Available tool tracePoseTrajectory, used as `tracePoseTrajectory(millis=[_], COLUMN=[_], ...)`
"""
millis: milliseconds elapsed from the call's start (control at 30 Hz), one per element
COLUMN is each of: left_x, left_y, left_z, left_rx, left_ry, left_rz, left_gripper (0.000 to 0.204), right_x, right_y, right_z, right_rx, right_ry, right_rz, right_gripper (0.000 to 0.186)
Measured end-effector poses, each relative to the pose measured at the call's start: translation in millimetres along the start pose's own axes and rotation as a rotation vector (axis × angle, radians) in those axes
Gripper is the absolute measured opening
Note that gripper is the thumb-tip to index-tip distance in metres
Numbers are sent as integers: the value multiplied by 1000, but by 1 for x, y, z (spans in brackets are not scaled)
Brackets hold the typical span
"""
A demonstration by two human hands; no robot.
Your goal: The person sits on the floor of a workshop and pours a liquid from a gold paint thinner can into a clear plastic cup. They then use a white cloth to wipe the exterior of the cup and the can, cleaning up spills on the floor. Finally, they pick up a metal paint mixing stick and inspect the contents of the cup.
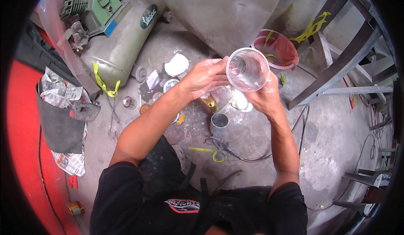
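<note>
We see a scuffed grey concrete floor stained with pale patches. On it we find a grey cylindrical container, upright and open, a yellow-green strip near a dark hose, a white rounded piece, a reddish bucket and a compressor tank.

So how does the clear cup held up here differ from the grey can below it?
The clear cup is see-through; the grey can looks opaque. The clear cup is held in the right hand, whereas the grey can stands on the floor. Both have round, open mouths.
</note>
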State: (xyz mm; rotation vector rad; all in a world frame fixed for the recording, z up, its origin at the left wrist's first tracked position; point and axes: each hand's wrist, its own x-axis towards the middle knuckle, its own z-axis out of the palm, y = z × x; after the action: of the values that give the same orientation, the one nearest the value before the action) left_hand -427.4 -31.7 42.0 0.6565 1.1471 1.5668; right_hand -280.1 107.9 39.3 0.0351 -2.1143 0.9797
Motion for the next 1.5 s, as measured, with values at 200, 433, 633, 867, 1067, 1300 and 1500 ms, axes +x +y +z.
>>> tracePoseTrajectory(millis=[200, 433, 633, 867, 1067, 1300, 1500], left_x=[5, 3, 1, -8, -15, -5, -16], left_y=[-6, -3, 7, 13, 11, 3, -17], left_z=[-9, -10, -1, 10, 25, 3, 18], left_rx=[12, 65, 52, 528, 626, 999, 1219], left_ry=[-12, 24, 124, 36, 207, 165, 70], left_rz=[11, 41, 104, 551, 479, 646, 595], left_gripper=[42, 43, 51, 91, 95, 77, 84], right_x=[-2, -2, -2, -1, -3, 5, -7], right_y=[1, 1, 7, 7, 10, -14, -16], right_z=[6, 12, 11, 7, 9, -28, -39], right_rx=[18, -14, -113, -81, -363, 196, -273], right_ry=[6, 48, 112, 207, 17, -74, -376], right_rz=[-5, -13, -59, 75, -119, 104, 20], right_gripper=[59, 61, 65, 81, 87, 105, 79])
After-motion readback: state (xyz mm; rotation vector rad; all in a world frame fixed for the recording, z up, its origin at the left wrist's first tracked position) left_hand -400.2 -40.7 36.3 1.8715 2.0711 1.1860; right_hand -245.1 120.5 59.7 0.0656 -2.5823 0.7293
